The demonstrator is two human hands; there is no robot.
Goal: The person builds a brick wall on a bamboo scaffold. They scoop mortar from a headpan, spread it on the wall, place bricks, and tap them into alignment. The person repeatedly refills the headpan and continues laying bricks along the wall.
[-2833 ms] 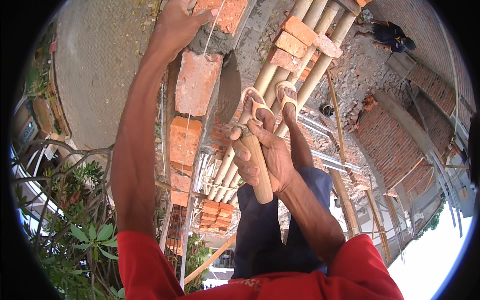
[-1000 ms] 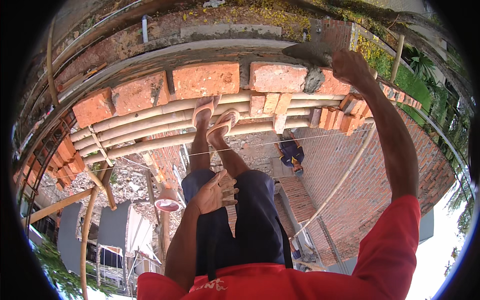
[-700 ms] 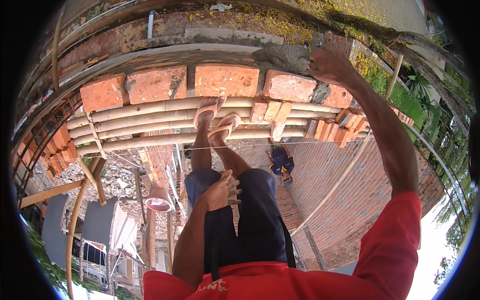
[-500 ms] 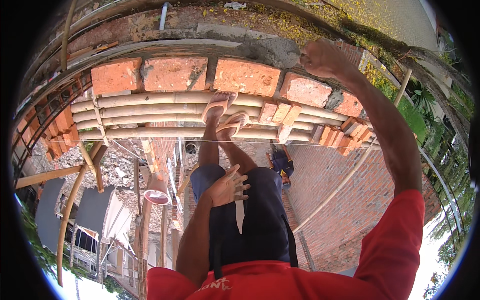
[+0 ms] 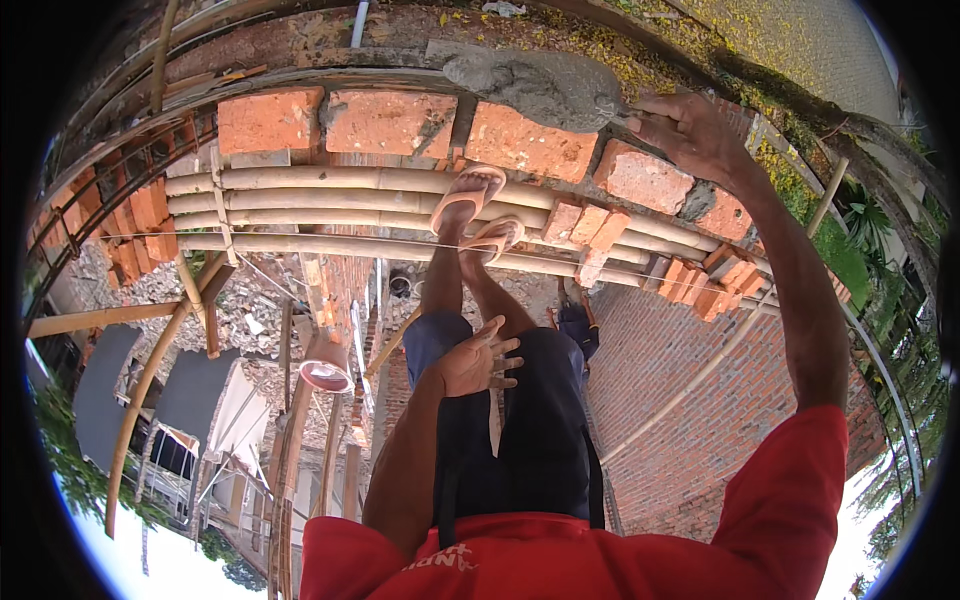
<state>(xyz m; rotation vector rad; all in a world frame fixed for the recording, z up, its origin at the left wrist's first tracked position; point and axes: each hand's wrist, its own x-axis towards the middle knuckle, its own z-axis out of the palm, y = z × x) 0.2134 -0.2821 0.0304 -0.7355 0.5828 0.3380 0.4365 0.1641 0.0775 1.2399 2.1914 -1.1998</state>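
Observation:
My right hand (image 5: 690, 140) reaches out to the top of the brick wall, closed around the handle end of a mortar-smeared trowel (image 5: 597, 100). The trowel's blade lies against wet grey mortar (image 5: 520, 82) behind an orange brick (image 5: 535, 138) in the top course, and the mortar hides most of its outline. Down by my thighs my left hand (image 5: 480, 362) is empty, its fingers spread. A pale tapered strip (image 5: 494, 425) shows just below that hand, against my dark shorts.
My sandalled feet stand on bamboo poles (image 5: 330, 212) beside the wall. Loose bricks (image 5: 590, 230) lie on the poles, more (image 5: 705, 280) to the right. A taut string (image 5: 400, 245) crosses the scaffold. Below are a person in dark clothes (image 5: 576, 325) and a pinkish bucket (image 5: 326, 375).
The view has shifted, so the wall and feet sit farther right and higher. Grey mortar now spreads wider behind the middle brick, around the trowel. My left hand stays spread and empty.

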